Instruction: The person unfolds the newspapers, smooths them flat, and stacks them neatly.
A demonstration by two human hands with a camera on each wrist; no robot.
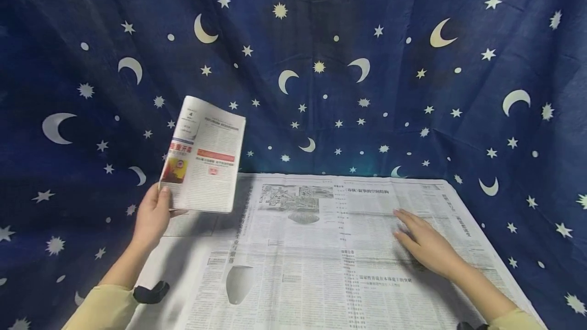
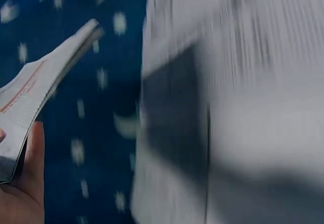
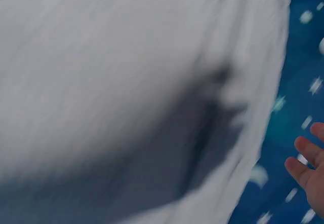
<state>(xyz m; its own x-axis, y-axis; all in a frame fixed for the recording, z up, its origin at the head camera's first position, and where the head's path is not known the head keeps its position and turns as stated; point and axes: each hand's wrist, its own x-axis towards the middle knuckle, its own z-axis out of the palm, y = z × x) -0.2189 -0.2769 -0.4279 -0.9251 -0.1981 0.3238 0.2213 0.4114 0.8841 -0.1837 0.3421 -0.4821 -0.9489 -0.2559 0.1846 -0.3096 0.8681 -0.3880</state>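
Observation:
A folded newspaper (image 1: 208,159) with red and yellow print is held up in my left hand (image 1: 153,213), the thumb on its front near the lower left corner. In the left wrist view the folded newspaper (image 2: 30,92) shows edge-on, with fingers behind it. My right hand (image 1: 426,243) hovers over the right part of a spread newspaper (image 1: 312,253), fingers extended and nothing in them. In the right wrist view the fingertips of the right hand (image 3: 311,168) show at the right edge, spread apart.
The spread newspaper lies on a white surface (image 1: 151,269), which shows at the left. Behind hangs a dark blue cloth (image 1: 293,29) with moons and stars. Both arms cast shadows over the paper. Dark bands (image 1: 151,293) sit at the wrists.

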